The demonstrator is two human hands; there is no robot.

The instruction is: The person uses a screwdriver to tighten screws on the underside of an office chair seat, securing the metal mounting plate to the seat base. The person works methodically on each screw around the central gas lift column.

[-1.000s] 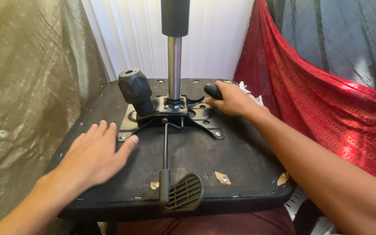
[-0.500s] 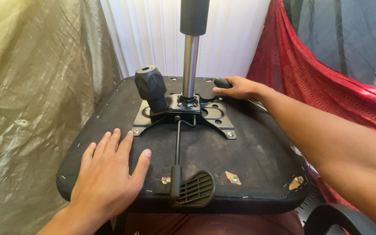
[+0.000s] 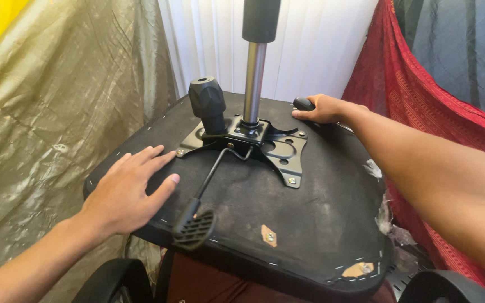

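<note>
Upturned chair seat [image 3: 321, 219] across centre of frame, black underside facing up, fabric torn at lower right edge; metal plate [image 3: 265, 147] bolted at upper centre of underside, chrome post [image 3: 253, 84] rising upright from it toward top of frame; round black knob [image 3: 207, 101] standing just left of post; thin lever [image 3: 211, 175] running from plate down toward lower centre, ending in ribbed black paddle [image 3: 193, 229] at seat edge. Left hand [image 3: 127, 193] at left centre, open and flat, palm down on underside, fingers spread and pointing toward plate, thumb close to lever but apart from it; grasping nothing. Right hand [image 3: 324, 108] at upper right of seat, curled over small black handle [image 3: 303, 103] at far edge; grip appears closed around it. Olive sheet [image 3: 51, 118] filling left of frame; red cloth [image 3: 422, 106] along right; white curtain [image 3: 209, 39] behind post.
</note>
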